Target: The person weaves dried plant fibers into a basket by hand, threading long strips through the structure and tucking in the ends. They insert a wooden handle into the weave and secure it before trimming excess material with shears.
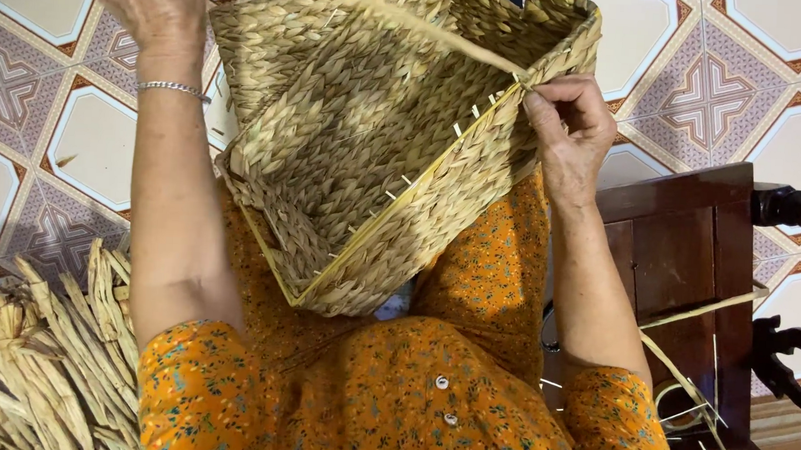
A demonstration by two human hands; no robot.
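Looking down from a head-worn camera, a person in an orange flowered dress [409,408] sits with a large woven straw basket [377,151] resting on the lap, tipped so its open inside faces up. The basket is rectangular, braided from pale dried grass, with a yellowish strip running along its rim. The right hand [566,124] is at the basket's right rim, fingers pinched closed on a long flat straw strand [411,20] right where it meets the rim. That strand stretches up and to the left across the basket's opening toward the left hand [147,2], which is raised above the basket's upper left corner, well away from the rim; its fingers run out of view at the top edge, so its grip cannot be told. A silver bracelet [172,87] circles the left wrist. A bundle of dried straw [37,361] lies on the patterned tiled floor [23,105] at lower left. Dark wooden furniture [682,249] stands to the right.
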